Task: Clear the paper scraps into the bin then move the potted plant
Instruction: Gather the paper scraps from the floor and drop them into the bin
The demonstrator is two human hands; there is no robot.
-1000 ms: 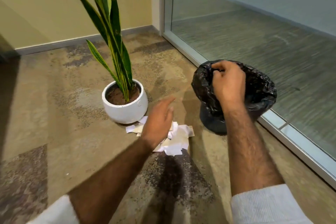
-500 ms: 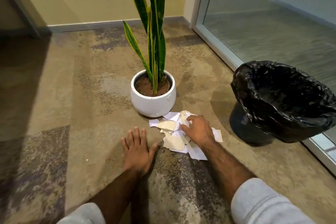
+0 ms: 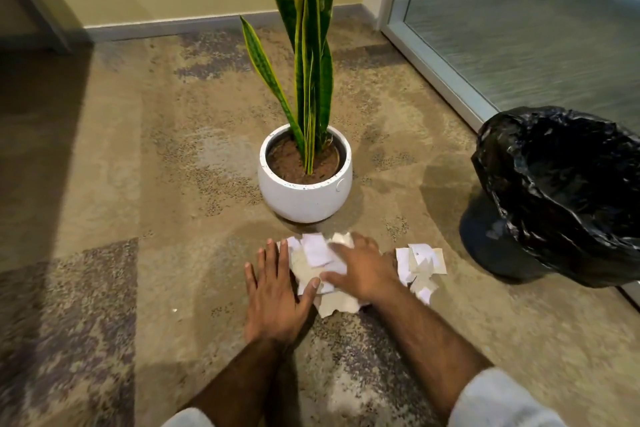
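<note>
A snake plant stands in a round white pot [image 3: 304,196] on the carpet. Just in front of it lies a heap of white paper scraps [image 3: 317,258], and a smaller cluster of scraps [image 3: 420,262] lies to the right. My left hand [image 3: 273,291] rests flat on the floor at the heap's left edge, fingers spread, thumb touching the paper. My right hand [image 3: 360,270] lies on top of the heap, fingers spread over the scraps, gathering them. The bin [image 3: 561,198] with a black liner stands at the right, open and tilted toward me.
A glass wall with a metal frame [image 3: 436,62] runs behind the bin along the right. A beige wall with a grey skirting board [image 3: 173,28] closes the back. Patterned carpet [image 3: 104,218] stretches to the left.
My right hand left the bin's rim and came down onto the scraps. My left hand settled flat on the floor, then slid right against the heap. The heap has split, leaving a cluster at the right.
</note>
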